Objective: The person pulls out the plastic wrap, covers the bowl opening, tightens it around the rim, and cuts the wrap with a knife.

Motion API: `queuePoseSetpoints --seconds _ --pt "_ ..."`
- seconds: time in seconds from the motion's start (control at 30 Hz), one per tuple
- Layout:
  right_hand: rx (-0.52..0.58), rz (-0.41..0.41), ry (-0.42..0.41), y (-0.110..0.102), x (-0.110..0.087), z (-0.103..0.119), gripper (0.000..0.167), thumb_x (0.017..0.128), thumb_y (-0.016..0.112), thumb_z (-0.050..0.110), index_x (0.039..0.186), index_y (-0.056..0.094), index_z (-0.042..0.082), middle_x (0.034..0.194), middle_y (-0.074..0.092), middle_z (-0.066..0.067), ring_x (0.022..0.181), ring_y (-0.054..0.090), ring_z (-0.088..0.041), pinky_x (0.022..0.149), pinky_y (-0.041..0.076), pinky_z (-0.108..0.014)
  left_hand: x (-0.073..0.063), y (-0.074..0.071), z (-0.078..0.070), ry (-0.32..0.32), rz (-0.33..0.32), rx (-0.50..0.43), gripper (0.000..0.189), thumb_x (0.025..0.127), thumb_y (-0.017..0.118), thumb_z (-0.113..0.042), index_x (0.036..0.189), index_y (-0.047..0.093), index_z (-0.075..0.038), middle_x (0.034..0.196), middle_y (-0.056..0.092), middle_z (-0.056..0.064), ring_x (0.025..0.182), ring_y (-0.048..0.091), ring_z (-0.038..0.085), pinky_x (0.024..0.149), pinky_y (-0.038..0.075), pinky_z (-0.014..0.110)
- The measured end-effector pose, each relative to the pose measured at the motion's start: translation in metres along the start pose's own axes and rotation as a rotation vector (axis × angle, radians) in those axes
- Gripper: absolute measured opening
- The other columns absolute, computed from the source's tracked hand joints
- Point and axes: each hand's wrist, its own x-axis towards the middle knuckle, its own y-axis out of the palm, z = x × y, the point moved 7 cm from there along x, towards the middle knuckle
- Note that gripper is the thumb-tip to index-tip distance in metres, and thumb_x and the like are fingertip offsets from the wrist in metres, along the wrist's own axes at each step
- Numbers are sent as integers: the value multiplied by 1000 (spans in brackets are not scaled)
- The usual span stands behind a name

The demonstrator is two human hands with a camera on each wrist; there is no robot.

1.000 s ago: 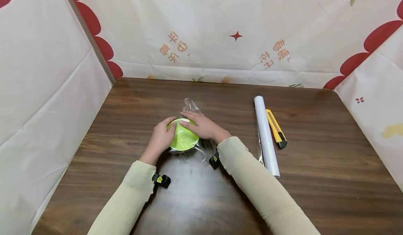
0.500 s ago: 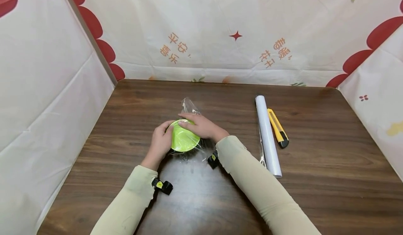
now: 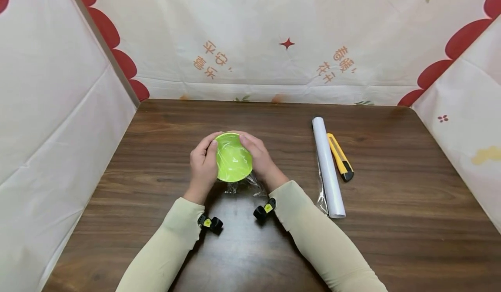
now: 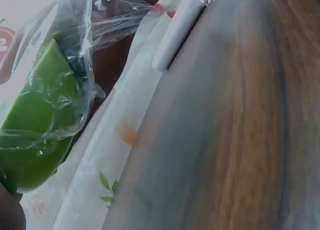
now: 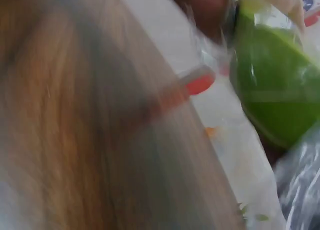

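A lime-green bowl (image 3: 234,159) has clear plastic film stretched over its mouth. My left hand (image 3: 204,164) grips the bowl's left side, thumb along the rim. On the opposite side my right hand (image 3: 260,156) holds it the same way, with most fingers hidden behind. Loose cling film (image 3: 250,184) hangs below the near edge. In the left wrist view the bowl's green wall (image 4: 42,120) shows under crumpled film (image 4: 92,32). The right wrist view is blurred, but the green bowl (image 5: 275,84) shows with film around it.
A white-cored roll of cling film (image 3: 328,170) lies lengthwise on the wooden table (image 3: 391,187), right of the hands. Beside it lies a yellow utility knife (image 3: 340,157) with a black end. Printed cloth walls (image 3: 250,31) stand behind and at both sides.
My right hand has moved from over the bowl's top to its right side. The bowl has shifted slightly away and tilts more toward the head camera. The film beyond it is now out of sight.
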Motion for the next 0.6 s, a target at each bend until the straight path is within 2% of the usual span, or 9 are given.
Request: queuePoseSetpoints --seconds 0.1,0.17,0.23,0.3,0.37,0.43,0.5,0.6 --pt "-56 -117 -9 -12 -9 5 47 101 37 28 126 58 -6 126 60 -24 102 60 -9 87 50 -22 3 12 -4 -9 98 -78 31 99 50 -9 127 58 2 125 62 21 108 59 24 92 49 24" --pt "-97 -148 16 -19 -14 7 43 102 38 28 123 58 -4 122 60 -21 96 59 -10 82 50 -22 7 15 -7 -17 165 -83 37 98 50 -11 133 52 2 131 57 22 118 56 27 102 46 31" --pt "-131 -151 35 -24 -16 9 39 102 38 28 119 57 -3 116 59 -17 93 57 -10 79 49 -21 12 19 -11 -14 249 -83 42 100 47 -14 140 45 -2 139 50 20 128 49 29 110 40 39" --pt "-135 -124 35 -26 -17 13 36 102 37 28 113 53 -3 110 55 -15 91 54 -12 76 47 -23 17 26 -13 -26 368 -87 44 102 42 -21 143 43 -8 145 46 14 135 44 28 114 34 44" --pt "-149 -97 18 -27 -17 18 35 102 36 28 108 51 -3 106 53 -14 93 52 -15 78 46 -25 19 37 -13 -61 507 -141 44 104 37 -27 144 44 -10 147 46 11 136 42 27 114 33 47" --pt "-191 -78 21 -29 -16 22 36 102 34 31 105 51 -1 105 54 -13 97 52 -18 84 45 -29 16 47 -9 -135 621 -196 46 105 33 -32 143 47 -10 148 47 8 135 44 23 113 35 44" --pt "-277 -63 64 -31 -16 23 42 103 31 39 104 54 4 106 56 -12 101 53 -21 88 44 -34 13 52 -3 -226 655 -239 48 105 32 -34 138 52 -7 144 52 8 130 50 17 110 40 37" --pt "-523 -36 140 -41 -16 27 54 103 24 52 110 59 12 114 62 -9 110 56 -25 97 44 -43 13 50 8 -330 585 -225 47 105 33 -33 132 57 -3 134 59 13 108 62 13 92 52 31"
